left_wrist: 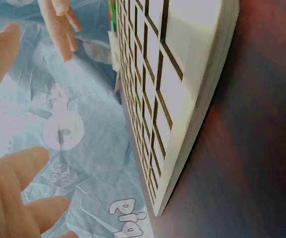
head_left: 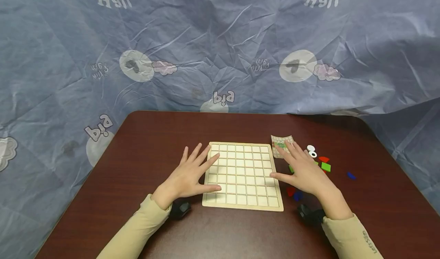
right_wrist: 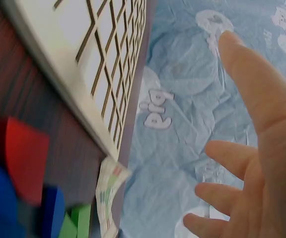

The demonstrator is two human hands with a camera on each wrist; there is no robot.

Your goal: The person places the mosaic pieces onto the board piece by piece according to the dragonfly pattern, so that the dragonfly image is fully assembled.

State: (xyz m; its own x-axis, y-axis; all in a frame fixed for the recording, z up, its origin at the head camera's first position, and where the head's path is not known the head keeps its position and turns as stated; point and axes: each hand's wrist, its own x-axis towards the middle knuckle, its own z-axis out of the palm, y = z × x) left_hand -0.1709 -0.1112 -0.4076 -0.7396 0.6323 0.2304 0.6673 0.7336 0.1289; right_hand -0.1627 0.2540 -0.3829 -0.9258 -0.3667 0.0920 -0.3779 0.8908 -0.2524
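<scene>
A pale wooden grid board (head_left: pixel 241 175) lies flat on the table, its squares bare. Over its left edge spreads my left hand (head_left: pixel 189 175), fingers straight and apart, holding nothing. My right hand (head_left: pixel 304 171) is likewise spread, above the board's right side, with its thumb at the edge. Beneath and beyond the right fingers lies a small patterned card (head_left: pixel 277 152), curled and partly covered. Around that hand are loose pieces: white round ones (head_left: pixel 311 148), a green square (head_left: pixel 325 167) and a red wedge (right_wrist: pixel 26 161). Some pieces are hidden under the hand.
A dark red-brown table (head_left: pixel 165 136) carries everything. A blue piece (head_left: pixel 351 175) sits apart at the right, and more red and blue pieces (head_left: pixel 297 196) lie near the right wrist. Behind the table hangs a crinkled blue printed sheet (head_left: pixel 213 52).
</scene>
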